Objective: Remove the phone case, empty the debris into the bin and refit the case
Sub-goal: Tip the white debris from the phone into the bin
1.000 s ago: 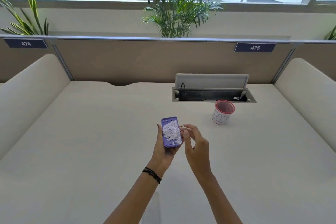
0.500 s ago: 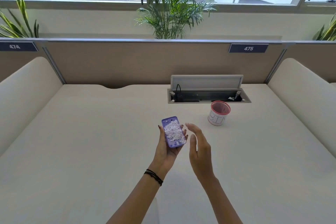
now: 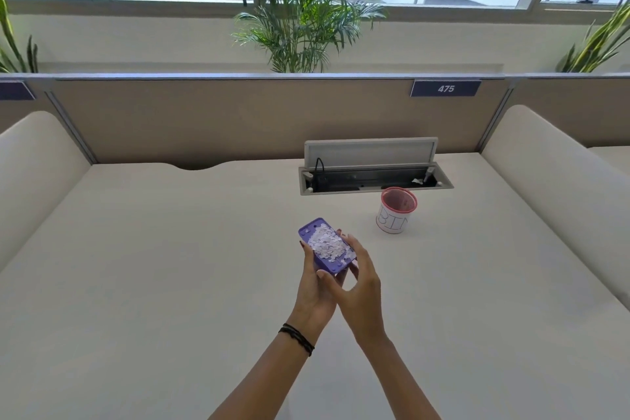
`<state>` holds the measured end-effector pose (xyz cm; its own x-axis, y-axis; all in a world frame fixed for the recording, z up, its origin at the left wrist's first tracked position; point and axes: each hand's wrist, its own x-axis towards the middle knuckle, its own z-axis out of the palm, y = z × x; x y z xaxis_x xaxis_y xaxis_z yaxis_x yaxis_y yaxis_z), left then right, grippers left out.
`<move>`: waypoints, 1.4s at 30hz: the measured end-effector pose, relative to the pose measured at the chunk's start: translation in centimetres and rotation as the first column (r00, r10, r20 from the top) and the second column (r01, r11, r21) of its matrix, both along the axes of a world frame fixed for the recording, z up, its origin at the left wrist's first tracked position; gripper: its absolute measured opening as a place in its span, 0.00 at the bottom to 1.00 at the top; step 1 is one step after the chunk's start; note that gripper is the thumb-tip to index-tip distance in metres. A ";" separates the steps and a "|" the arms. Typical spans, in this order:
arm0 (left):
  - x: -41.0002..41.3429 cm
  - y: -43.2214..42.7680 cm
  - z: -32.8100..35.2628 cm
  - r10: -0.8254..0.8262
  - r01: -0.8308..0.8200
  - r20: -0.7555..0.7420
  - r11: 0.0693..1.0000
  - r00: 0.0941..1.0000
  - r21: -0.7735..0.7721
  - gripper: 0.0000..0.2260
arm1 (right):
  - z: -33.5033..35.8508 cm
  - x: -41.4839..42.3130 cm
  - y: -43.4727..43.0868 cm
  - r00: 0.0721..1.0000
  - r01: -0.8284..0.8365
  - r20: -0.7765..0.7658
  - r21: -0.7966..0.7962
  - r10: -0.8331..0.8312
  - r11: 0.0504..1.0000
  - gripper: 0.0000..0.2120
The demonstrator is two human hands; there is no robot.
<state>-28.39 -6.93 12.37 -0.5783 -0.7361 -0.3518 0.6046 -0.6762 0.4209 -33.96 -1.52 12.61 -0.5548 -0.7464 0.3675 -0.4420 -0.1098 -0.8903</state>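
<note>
Case purple, full of white debris, held above desk in left hand, gripped. Right hand curled at case's near right edge, fingers touching. Bin near, beyond right.

You see two hands, the left hand and right hand, one purple case with one heap of debris, one bin at two o'clock, and one worktop.
</note>
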 end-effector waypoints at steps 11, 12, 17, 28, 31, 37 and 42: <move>0.2 -0.9 -1.1 0.000 0.001 0.016 0.994 1.000 -0.110 0.22 | -1.4 -0.7 -1.7 0.952 -0.046 0.301 -0.009 0.047 0.999 0.24; 0.2 -1.1 -1.3 0.001 0.003 0.032 0.993 0.999 -0.122 0.23 | -1.6 -0.8 -1.7 0.940 -0.049 0.337 -0.012 0.050 0.999 0.23; 0.4 -2.4 -2.5 -0.013 0.054 0.184 0.975 0.983 -0.218 0.22 | -2.2 -1.7 -2.1 0.864 -0.063 0.500 -0.006 0.057 0.998 0.20; 0.6 -5.7 -2.7 -0.061 0.507 0.656 0.689 0.752 -0.518 0.20 | -2.3 -6.2 -2.8 0.783 0.032 0.619 -0.126 0.053 0.992 0.17; 2.5 -6.9 -5.1 0.056 0.531 0.744 0.665 0.666 -0.525 0.16 | -2.2 -8.5 -3.2 0.762 0.134 0.647 -0.123 -0.023 0.983 0.17; 5.8 -8.5 -9.7 0.160 0.579 0.842 0.659 0.516 -0.480 0.14 | -2.5 -13.7 -3.9 0.726 0.321 0.662 -0.086 -0.187 0.943 0.17; 6.8 -8.9 -12.1 0.245 0.742 0.895 0.500 0.374 -0.446 0.21 | -2.9 -17.4 -5.2 0.709 0.459 0.620 -0.043 -0.337 0.887 0.24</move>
<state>-21.56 -15.80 0.28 -0.5661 -0.8020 -0.1908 -0.5102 0.1590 0.8452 -51.36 -6.69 9.67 -0.9328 -0.3596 -0.0238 0.1130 -0.2290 -0.9668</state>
